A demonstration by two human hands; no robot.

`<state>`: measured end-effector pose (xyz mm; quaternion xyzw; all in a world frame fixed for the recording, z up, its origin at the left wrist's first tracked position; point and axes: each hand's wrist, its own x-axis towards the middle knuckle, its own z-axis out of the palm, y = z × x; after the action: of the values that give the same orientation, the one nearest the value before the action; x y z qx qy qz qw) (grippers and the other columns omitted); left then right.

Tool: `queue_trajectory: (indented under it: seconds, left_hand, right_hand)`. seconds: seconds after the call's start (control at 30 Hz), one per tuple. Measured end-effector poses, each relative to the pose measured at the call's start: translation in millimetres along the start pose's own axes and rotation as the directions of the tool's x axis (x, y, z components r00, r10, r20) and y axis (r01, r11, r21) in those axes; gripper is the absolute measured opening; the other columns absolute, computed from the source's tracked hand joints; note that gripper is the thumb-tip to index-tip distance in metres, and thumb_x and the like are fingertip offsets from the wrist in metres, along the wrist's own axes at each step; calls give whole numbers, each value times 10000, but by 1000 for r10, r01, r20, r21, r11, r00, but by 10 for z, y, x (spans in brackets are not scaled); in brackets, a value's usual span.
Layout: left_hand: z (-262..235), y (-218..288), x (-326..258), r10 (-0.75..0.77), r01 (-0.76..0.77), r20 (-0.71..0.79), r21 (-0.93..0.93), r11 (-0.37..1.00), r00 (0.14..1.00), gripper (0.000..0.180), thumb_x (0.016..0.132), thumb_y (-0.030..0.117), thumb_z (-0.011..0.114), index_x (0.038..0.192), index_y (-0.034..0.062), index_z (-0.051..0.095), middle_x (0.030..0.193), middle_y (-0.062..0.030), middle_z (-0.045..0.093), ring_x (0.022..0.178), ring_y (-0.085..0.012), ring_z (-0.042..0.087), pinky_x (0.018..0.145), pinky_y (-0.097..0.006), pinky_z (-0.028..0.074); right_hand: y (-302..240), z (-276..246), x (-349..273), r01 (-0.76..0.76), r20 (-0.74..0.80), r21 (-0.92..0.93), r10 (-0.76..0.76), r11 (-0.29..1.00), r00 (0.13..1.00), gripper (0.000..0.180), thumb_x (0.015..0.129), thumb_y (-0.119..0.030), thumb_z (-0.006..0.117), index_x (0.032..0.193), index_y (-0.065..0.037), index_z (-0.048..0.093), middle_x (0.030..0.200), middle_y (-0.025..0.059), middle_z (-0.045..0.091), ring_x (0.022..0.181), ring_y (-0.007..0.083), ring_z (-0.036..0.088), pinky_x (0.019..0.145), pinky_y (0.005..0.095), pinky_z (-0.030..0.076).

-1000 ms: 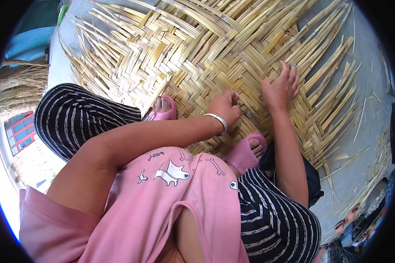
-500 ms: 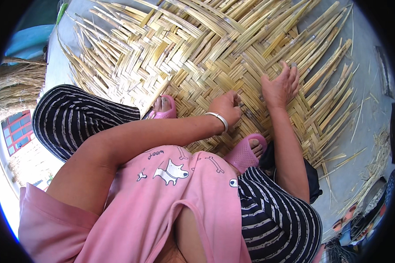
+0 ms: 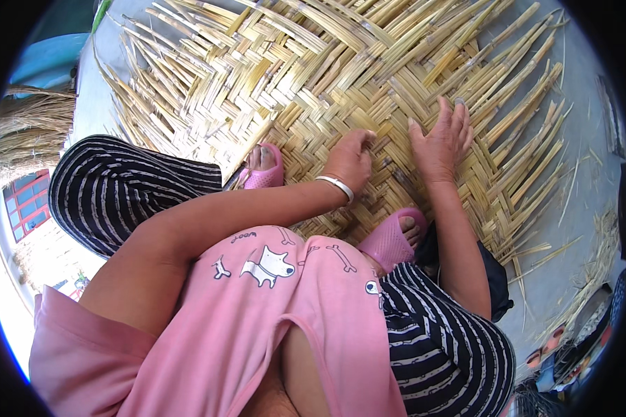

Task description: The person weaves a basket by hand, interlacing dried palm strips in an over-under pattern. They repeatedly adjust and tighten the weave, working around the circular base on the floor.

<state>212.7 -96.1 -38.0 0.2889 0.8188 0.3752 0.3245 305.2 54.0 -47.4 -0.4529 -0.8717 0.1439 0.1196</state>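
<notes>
A partly woven mat of flattened yellow reed strips [image 3: 313, 132] lies on the ground in a zigzag pattern, its loose ends fanning out at the far and side edges. My left hand [image 3: 350, 161], with a pale bangle at its wrist, is closed with curled fingers just over the near middle of the weave. Whatever it may pinch is hidden. To its right, my right hand [image 3: 441, 147] has its fingers stretched and its thumb apart, over or lightly touching the strips on the right side. I see nothing held in it.
My feet in pink slippers [image 3: 391, 243] rest on the mat's near part. A dark bundle [image 3: 492, 278] lies beside my right knee. Dry straw [image 3: 31, 132] is heaped at the left near a blue object [image 3: 52, 66]. Straw scraps [image 3: 591, 257] litter the grey ground at right.
My left hand has shifted slightly left and farther away over the weave. My right hand stays at nearly the same spot, its fingers a little more upright.
</notes>
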Motion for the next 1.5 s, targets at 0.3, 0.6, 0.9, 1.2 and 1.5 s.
queue_trajectory:
  seconds: [0.3,0.6,0.9,1.2,1.5]
  left_hand:
    - [0,207,143,-85,65,147,135,989,985,293,789,10,500,1079,12,534,973,-160,637,893,-254,625,815,-308,480]
    - [-36,167,352,-207,189,195,111,976,959,261,754,7,503,1011,-16,548,880,-135,661,808,-227,638,758,-306,499]
    - [-23,183,365,-188,173,231,82,981,955,229,741,-8,507,965,-20,557,838,-125,659,777,-206,636,734,-295,501]
    - [26,70,185,-87,81,-44,-137,987,995,186,811,42,481,984,32,550,894,-181,625,832,-333,607,752,-377,477]
    - [66,86,306,-71,69,-15,-114,991,997,208,827,-13,471,1020,12,543,896,-136,630,833,-212,620,764,-300,485]
  right_hand:
    - [126,101,365,-47,-28,-30,46,998,999,640,726,-315,640,1286,-114,403,1372,171,321,1325,297,215,1093,443,103]
    - [24,154,455,-144,-31,-48,142,988,989,635,686,-262,599,1283,-155,410,1377,171,327,1333,285,212,1096,429,89]
    - [67,147,403,-123,-76,22,124,992,989,571,704,-225,595,1238,-110,427,1376,212,317,1317,333,222,1093,434,110]
    - [-267,142,-217,96,64,27,-98,995,993,727,681,-291,700,1300,-127,356,1350,194,302,1307,354,221,1074,497,131]
    - [-347,241,-152,-14,49,56,11,998,999,741,674,-311,673,1317,-164,334,1349,200,305,1311,357,206,1072,506,115]
